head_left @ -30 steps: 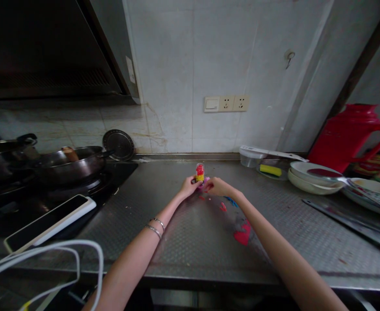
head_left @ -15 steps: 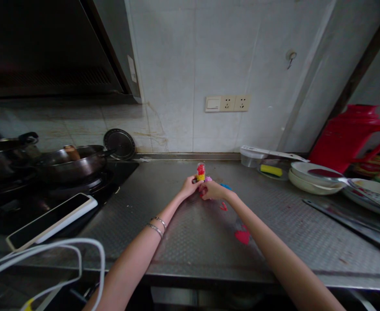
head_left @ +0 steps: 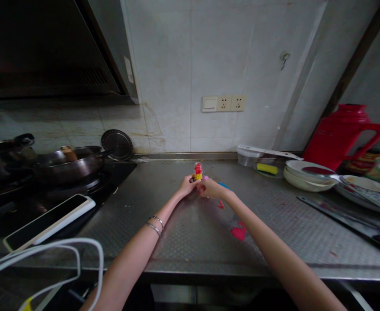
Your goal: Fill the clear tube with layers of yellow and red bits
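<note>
A small clear jar (head_left: 198, 170) with red and yellow contents stands upright toward the back of the metal counter. My left hand (head_left: 187, 185) is closed round its lower part, the thumb lying across the front. Just right of the jar, my right hand (head_left: 210, 188) has its fingers curled together close to the left fingertips; what they pinch is too small to make out. Behind the right hand show a purple piece (head_left: 205, 177) and a blue piece (head_left: 224, 185). Nearer on the counter lie a small red piece (head_left: 220, 204) and a flat pinkish-red piece (head_left: 239, 232).
On the left are a hob with a pan (head_left: 69, 162), a white device (head_left: 49, 222) and looping white cables (head_left: 100, 259). To the right stand a plastic tub (head_left: 248, 156), a yellow sponge (head_left: 267, 169), stacked bowls (head_left: 308, 179), a knife (head_left: 339, 218) and a red thermos (head_left: 335, 138).
The whole view has shifted slightly, so everything sits a little further left. Both hands stay at the jar; the right fingers have turned slightly and curl closer to the left hand.
</note>
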A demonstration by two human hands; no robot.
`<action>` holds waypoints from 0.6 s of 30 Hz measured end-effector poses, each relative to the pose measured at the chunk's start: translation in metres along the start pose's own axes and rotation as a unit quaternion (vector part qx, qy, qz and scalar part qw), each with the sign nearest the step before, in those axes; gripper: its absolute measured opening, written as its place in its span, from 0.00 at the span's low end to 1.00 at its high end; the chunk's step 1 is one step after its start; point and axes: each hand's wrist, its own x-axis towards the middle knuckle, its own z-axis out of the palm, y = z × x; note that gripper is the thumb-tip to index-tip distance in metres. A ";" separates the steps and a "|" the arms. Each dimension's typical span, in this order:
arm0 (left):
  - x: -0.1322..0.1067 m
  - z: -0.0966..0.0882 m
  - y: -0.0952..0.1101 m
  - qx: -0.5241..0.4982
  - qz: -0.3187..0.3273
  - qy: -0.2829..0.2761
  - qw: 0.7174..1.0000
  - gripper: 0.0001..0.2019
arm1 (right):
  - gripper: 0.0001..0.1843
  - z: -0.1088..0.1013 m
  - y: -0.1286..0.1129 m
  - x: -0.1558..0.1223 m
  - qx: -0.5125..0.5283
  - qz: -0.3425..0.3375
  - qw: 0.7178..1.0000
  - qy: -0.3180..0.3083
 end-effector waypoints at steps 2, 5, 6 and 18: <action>0.000 0.000 0.000 -0.008 0.004 -0.003 1.000 0.17 | 0.13 -0.008 0.009 -0.010 0.018 0.007 0.999 0.035; 0.000 0.002 -0.002 -0.019 0.001 0.004 1.000 0.17 | 0.14 -0.015 0.025 -0.030 0.011 0.069 0.995 0.069; 0.000 0.002 -0.003 -0.023 -0.002 0.007 1.000 0.18 | 0.14 -0.016 0.030 -0.038 0.005 0.096 0.993 0.072; -0.001 0.002 0.000 -0.031 0.000 0.008 0.999 0.16 | 0.10 -0.004 0.039 -0.075 0.023 0.118 0.992 0.034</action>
